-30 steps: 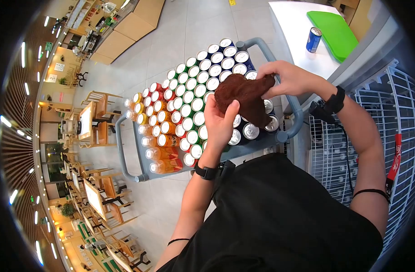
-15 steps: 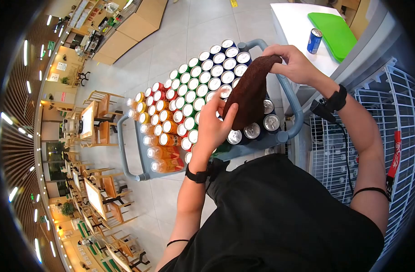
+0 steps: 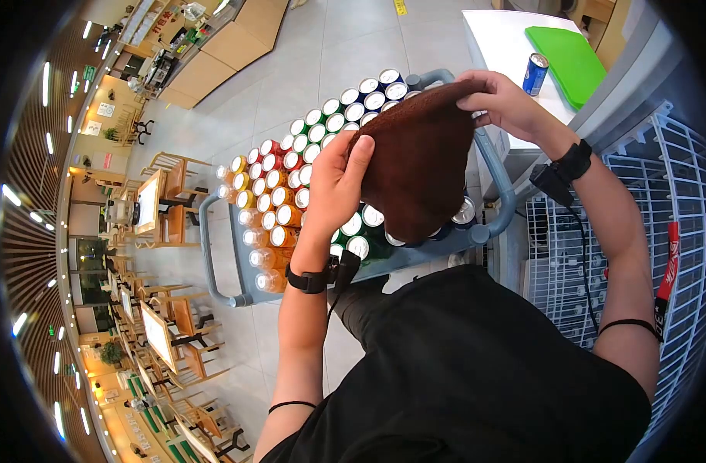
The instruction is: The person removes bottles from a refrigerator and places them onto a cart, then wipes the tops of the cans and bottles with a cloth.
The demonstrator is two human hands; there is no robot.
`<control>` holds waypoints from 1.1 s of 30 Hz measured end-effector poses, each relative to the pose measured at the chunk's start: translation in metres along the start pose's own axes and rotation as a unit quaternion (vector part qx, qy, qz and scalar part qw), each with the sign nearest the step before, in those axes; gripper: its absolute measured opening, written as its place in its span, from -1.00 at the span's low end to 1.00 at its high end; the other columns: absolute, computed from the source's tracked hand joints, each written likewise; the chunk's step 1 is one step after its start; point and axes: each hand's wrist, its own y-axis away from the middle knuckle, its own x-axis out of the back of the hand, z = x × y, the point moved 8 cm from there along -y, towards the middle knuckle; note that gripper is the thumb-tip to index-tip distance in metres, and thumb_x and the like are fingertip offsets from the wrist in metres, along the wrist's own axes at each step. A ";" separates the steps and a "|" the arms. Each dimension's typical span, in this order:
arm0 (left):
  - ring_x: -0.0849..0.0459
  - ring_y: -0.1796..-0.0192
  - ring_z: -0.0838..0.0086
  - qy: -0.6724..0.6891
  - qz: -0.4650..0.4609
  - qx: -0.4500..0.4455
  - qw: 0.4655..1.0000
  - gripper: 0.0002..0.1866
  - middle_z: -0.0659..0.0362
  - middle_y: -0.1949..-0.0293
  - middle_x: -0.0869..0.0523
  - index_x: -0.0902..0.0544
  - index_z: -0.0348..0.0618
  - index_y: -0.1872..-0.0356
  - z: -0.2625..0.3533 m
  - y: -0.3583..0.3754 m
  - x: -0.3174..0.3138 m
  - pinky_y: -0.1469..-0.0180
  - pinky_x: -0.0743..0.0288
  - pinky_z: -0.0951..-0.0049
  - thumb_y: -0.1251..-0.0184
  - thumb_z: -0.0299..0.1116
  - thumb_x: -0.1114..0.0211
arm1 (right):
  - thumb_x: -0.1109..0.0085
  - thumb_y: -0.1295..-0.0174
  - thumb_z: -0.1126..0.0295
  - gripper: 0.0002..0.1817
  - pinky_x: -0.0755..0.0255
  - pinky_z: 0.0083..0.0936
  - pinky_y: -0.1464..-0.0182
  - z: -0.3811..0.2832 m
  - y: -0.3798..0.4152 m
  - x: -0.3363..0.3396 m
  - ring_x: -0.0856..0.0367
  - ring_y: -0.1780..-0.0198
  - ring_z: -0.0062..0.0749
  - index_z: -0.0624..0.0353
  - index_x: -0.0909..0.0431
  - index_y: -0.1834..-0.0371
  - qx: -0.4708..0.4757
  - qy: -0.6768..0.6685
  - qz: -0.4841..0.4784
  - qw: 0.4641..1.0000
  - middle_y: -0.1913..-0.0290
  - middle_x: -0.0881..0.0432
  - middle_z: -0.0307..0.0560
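Observation:
Between my two hands a dark brown cloth hangs spread out over the drinks. My left hand pinches its left edge, thumb on top. Its upper right corner is gripped by my right hand. Below stands a grey-blue cart packed with upright drink cans. Orange cans, red cans, green cans and dark blue cans form bands across it. Clear-capped orange bottles line the left end. The cloth hides many cans at the right end.
On a white counter at upper right are a blue can and a green board. White wire racks stand close on my right. Wooden tables and chairs are off to the left.
The cloth has gone from folded and narrow to stretched wide. My left hand has moved left with its edge, while my right hand has stayed nearly in place.

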 end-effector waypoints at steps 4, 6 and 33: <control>-0.58 0.10 0.68 0.143 -0.074 0.050 0.986 -0.72 0.25 0.14 -0.70 -0.60 -0.32 -0.04 0.013 0.000 -0.018 0.01 -0.48 0.60 -0.66 -0.26 -0.11 | -0.26 -0.37 0.28 -0.47 -0.42 -0.34 -0.38 -0.003 0.001 -0.004 -0.54 -0.31 -0.36 0.19 -0.45 -0.37 0.067 0.183 0.037 0.980 -0.27 -0.58 -0.06; -0.64 0.01 0.62 0.201 -0.088 0.030 0.975 -0.71 0.21 0.07 -0.72 -0.57 -0.31 -0.11 0.025 -0.001 -0.026 -0.07 -0.51 0.56 -0.66 -0.27 -0.11 | -0.26 -0.38 0.04 -0.24 -0.22 -0.22 -0.52 -0.001 0.002 -0.021 -0.34 -0.51 -0.24 0.17 -0.27 -0.55 0.072 0.196 -0.041 0.977 -0.48 -0.40 0.01; -0.71 0.21 0.03 -0.243 -0.061 0.042 0.967 -0.62 -0.07 0.36 -0.71 -0.58 -0.25 0.29 -0.041 -0.004 -0.059 0.15 -0.56 0.15 0.05 -0.30 -0.56 | -0.48 -0.06 0.32 -0.60 -0.54 -0.43 0.13 0.016 0.009 -0.029 -0.67 0.25 -0.43 0.25 -0.67 0.05 -0.038 0.398 -0.066 0.914 0.30 -0.74 -0.07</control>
